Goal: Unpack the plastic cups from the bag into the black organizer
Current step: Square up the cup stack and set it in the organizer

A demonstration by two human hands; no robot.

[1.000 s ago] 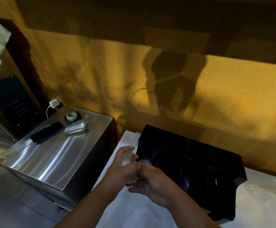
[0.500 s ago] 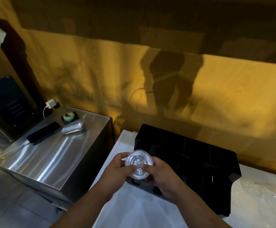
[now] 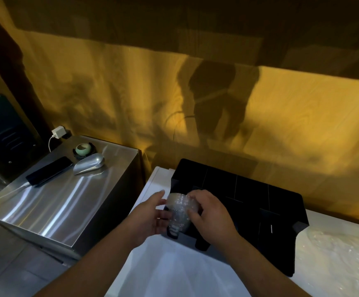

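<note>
A clear plastic cup [image 3: 177, 209] stands rim-up at the near left corner of the black organizer [image 3: 249, 196], its lower part inside the corner slot. My right hand [image 3: 209, 215] grips its right side near the rim. My left hand [image 3: 150, 217] is just left of the cup, fingers spread, its fingertips at the cup's wall. The organizer has several dark compartments and sits on a white counter [image 3: 174, 269]. A crinkled clear plastic bag [image 3: 341, 260] lies on the counter at the right.
To the left stands a steel cabinet [image 3: 52, 206] carrying a black phone [image 3: 49, 171] on a white cable, a metal scoop [image 3: 89, 166] and a small green bowl [image 3: 83, 149]. A yellow wall rises just behind the organizer. Grey floor shows lower left.
The cup was held up in both hands with its bottom towards me; now it is upright and lowered into the organizer's near left corner. My left hand has loosened from it.
</note>
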